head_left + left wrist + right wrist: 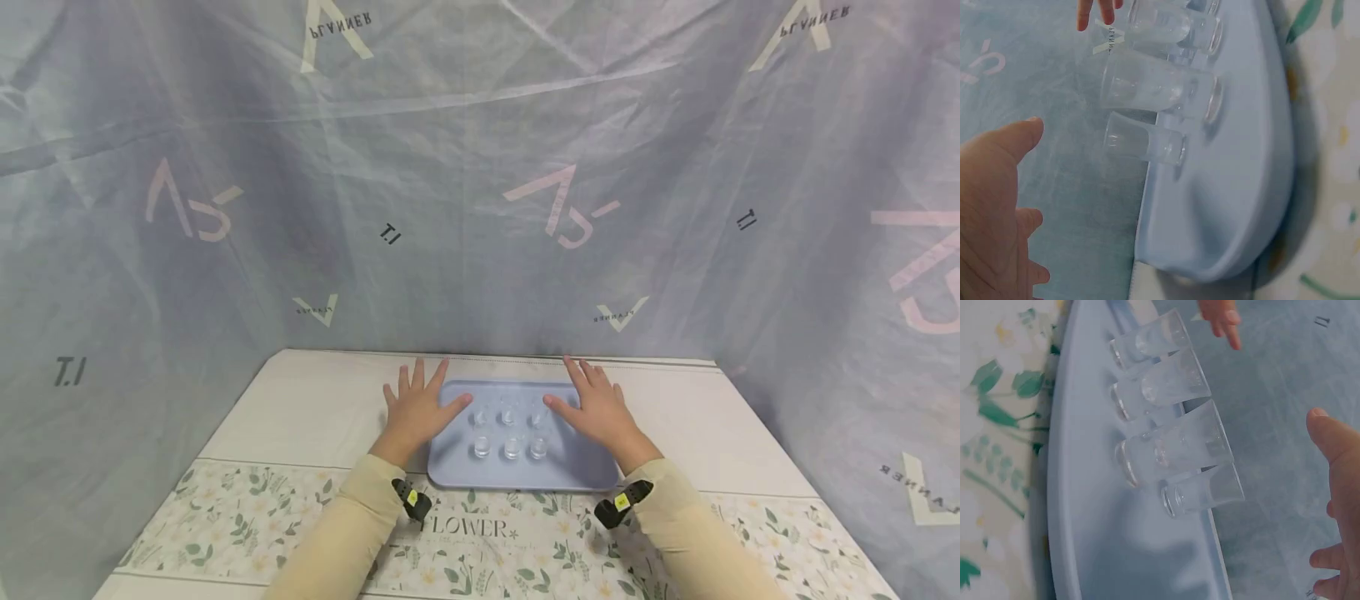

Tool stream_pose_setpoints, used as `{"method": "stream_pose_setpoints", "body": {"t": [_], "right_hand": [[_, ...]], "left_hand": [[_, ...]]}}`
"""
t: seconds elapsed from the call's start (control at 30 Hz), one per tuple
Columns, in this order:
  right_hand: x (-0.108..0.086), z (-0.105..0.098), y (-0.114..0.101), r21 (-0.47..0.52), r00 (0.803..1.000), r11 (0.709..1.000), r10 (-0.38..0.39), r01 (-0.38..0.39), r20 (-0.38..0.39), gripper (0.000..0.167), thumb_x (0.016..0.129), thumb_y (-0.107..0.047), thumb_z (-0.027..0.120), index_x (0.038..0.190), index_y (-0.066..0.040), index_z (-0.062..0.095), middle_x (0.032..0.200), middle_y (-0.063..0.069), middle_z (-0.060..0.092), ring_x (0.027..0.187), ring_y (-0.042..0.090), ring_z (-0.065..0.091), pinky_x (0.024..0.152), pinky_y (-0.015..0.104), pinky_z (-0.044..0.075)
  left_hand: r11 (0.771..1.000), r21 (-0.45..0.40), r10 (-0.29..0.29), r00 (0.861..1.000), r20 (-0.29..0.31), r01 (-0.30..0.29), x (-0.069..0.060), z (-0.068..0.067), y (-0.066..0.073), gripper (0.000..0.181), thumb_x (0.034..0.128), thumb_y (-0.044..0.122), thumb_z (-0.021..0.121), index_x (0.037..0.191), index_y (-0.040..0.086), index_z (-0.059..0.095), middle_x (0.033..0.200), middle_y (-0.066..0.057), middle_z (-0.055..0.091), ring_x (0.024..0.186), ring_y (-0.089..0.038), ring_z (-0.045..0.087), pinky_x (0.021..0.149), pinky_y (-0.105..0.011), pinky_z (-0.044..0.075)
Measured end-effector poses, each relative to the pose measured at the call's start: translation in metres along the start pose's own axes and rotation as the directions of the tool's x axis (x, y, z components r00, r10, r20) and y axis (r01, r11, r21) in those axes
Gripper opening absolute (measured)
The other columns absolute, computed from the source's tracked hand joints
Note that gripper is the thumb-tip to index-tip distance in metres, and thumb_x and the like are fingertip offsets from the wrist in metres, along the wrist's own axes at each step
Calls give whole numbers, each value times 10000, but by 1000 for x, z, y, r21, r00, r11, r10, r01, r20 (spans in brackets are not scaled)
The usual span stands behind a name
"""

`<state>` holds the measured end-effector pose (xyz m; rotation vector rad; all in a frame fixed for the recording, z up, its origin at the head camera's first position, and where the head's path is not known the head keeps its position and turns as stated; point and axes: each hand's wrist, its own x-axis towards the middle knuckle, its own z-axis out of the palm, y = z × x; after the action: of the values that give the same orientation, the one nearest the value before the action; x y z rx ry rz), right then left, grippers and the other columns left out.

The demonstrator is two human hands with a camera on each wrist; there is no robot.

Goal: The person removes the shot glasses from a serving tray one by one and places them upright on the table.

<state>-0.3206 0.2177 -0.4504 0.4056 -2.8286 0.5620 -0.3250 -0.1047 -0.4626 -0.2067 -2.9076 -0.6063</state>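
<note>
On the desk (300, 408), a pale blue tray (576, 462) lies with its long side toward the person. Six clear glasses (512, 449) stand upright on it in two rows of three, near its middle, one row closer to the person and the other behind. They widen toward the mouth, and their bases rest on the tray.

The left hand (417, 411) is raised by the tray's left end, fingers straight and fanned apart, thumb pointing inward toward the glasses. The right hand (602, 414) mirrors it at the right end, fingers also extended and its thumb turned inward. Both are unoccupied and apart from the glasses, as the wrist views show.

Each wrist wears a black strap with a yellow tag, just beyond the cuff of a cream sleeve (345, 525). Below the tray runs a floral band (247, 517) of white blooms and green leaves, printed with the word "FLOWER". Around the back and sides of the desk hangs a grey-blue curtain (465, 208) bearing mirrored lettering, including "PLANNER", and pale angular marks.
</note>
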Motion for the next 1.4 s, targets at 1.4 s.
{"method": "stream_pose_setpoints", "body": {"t": [1.4], "right_hand": [[5, 22, 6, 287, 999, 957, 40, -32, -21, 878, 962, -501, 642, 1611, -73, 233, 1524, 299, 412, 1401, 472, 400, 1156, 595, 306]], "left_hand": [[996, -33, -70, 981, 180, 77, 18, 46, -1, 797, 1026, 474, 478, 1595, -15, 208, 1666, -242, 107, 1545, -396, 63, 1232, -565, 83]]}}
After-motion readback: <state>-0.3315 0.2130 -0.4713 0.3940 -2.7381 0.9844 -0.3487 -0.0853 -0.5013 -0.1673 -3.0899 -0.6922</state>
